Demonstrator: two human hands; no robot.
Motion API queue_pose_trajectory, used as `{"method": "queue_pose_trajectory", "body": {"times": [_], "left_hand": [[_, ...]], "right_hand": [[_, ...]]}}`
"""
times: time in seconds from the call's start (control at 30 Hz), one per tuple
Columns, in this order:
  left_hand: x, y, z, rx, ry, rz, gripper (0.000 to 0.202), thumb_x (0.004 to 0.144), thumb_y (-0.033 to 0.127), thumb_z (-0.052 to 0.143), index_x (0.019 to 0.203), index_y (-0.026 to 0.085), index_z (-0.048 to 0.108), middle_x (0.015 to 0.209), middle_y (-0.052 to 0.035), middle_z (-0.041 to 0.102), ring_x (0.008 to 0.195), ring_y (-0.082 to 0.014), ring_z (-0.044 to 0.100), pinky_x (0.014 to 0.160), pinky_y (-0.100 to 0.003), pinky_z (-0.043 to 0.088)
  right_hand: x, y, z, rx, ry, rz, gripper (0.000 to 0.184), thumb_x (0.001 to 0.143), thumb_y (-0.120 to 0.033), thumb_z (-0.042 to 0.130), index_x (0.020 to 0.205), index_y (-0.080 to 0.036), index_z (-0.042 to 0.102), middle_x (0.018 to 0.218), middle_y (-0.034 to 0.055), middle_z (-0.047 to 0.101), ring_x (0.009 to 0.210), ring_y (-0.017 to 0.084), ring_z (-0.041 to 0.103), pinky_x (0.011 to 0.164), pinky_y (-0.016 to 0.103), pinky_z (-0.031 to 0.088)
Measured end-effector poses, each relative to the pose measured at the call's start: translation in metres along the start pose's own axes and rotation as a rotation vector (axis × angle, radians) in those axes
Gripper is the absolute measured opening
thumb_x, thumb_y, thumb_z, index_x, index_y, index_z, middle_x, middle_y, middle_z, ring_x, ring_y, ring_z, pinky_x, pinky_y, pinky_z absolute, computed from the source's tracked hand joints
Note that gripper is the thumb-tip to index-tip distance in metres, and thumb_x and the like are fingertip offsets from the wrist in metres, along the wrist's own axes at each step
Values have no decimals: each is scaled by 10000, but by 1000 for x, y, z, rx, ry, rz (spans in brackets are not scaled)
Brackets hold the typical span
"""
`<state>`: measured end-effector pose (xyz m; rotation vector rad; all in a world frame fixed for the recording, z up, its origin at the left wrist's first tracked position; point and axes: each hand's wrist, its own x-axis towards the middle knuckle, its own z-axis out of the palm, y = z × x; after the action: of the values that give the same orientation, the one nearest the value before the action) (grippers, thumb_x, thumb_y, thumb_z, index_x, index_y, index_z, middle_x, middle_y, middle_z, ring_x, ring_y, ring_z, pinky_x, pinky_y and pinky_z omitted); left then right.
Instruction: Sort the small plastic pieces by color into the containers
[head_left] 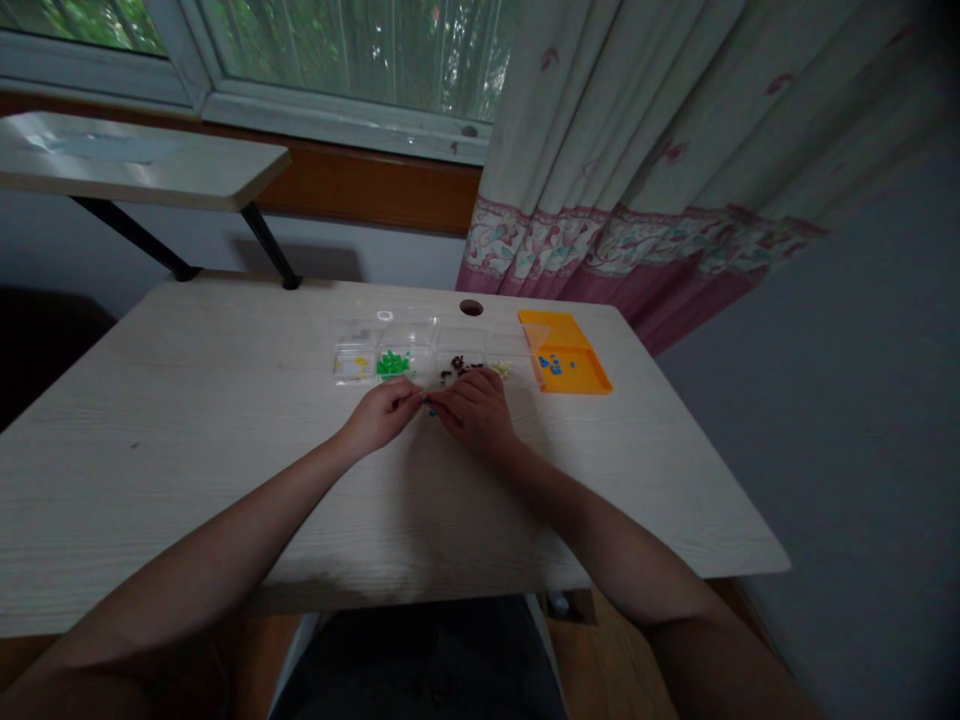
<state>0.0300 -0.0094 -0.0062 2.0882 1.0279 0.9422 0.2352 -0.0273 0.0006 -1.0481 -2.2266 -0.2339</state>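
Note:
My left hand (384, 410) and my right hand (476, 405) rest on the pale wooden table (187, 430), fingertips meeting in a pinch. A tiny blue piece (433, 408) shows between them; which hand grips it I cannot tell. Just beyond the hands lies a clear compartment box (420, 350) with yellow pieces (360, 362), green beads (393, 364), dark brown beads (459, 366) and pale ones (501, 370).
An orange tray (574, 368) with a few blue beads (551, 363) sits to the right of the box. A cable hole (471, 307) is at the table's far edge. A second table (135, 160), a window and a patterned curtain (637, 200) stand behind.

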Motion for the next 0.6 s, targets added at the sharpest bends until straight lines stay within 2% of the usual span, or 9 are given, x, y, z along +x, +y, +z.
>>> {"method": "queue_pose_trajectory", "body": {"times": [0.2, 0.4, 0.5, 0.6], "left_hand": [[-1, -2, 0, 15, -29, 16, 384, 975, 421, 436, 766, 173, 642, 719, -26, 553, 721, -165, 534, 674, -290, 439], [-3, 0, -1, 30, -59, 32, 299, 973, 352, 462, 987, 176, 703, 801, -41, 585, 769, -176, 561, 717, -305, 456], [-5, 3, -1, 111, -74, 34, 256, 932, 295, 534, 1113, 185, 678, 857, -46, 587, 787, -181, 559, 728, -310, 460], [-6, 4, 0, 206, -90, 47, 238, 883, 298, 625, 1094, 191, 660, 889, -48, 591, 847, -204, 565, 779, -334, 463]], "right_hand": [[2, 1, -3, 5, -30, 11, 112, 928, -314, 628, 929, -283, 735, 841, 4, 731, 911, 180, 597, 991, 373, 353], [3, 3, -8, 4, -12, 18, 122, 932, -314, 621, 890, -270, 726, 823, 0, 730, 892, 176, 602, 989, 367, 349], [3, 13, -13, -23, 59, 47, 149, 941, -315, 602, 883, -268, 731, 821, 1, 732, 864, 175, 607, 972, 371, 368], [2, 35, -22, -87, 119, 149, 164, 940, -316, 593, 876, -263, 735, 822, 12, 733, 846, 186, 612, 947, 388, 382]]}}
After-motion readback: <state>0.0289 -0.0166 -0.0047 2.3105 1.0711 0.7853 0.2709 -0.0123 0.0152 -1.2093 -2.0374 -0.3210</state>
